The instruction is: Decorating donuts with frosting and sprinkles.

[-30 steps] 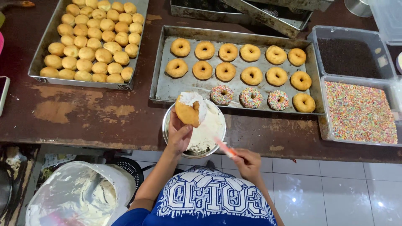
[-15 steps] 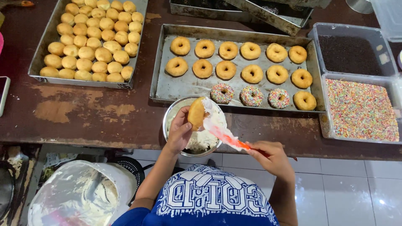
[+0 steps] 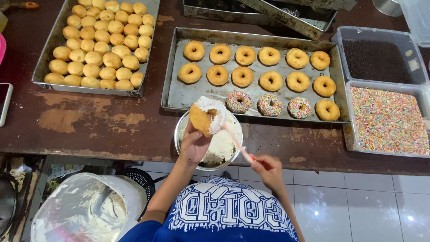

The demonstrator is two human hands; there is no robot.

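A: What does each hand grasp?
B: Left hand (image 3: 195, 144) grips a doughnut (image 3: 206, 117), tilted so its face meets the spreader (image 3: 236, 142) clenched in the right hand (image 3: 267, 169).

A: Surroundings?
B: Cream bowl (image 3: 183, 130) directly beneath catches drips; doughnut tray (image 3: 174, 94) at twelve o'clock, sprinkles tub (image 3: 387, 120) at two, on the desk (image 3: 89, 130).
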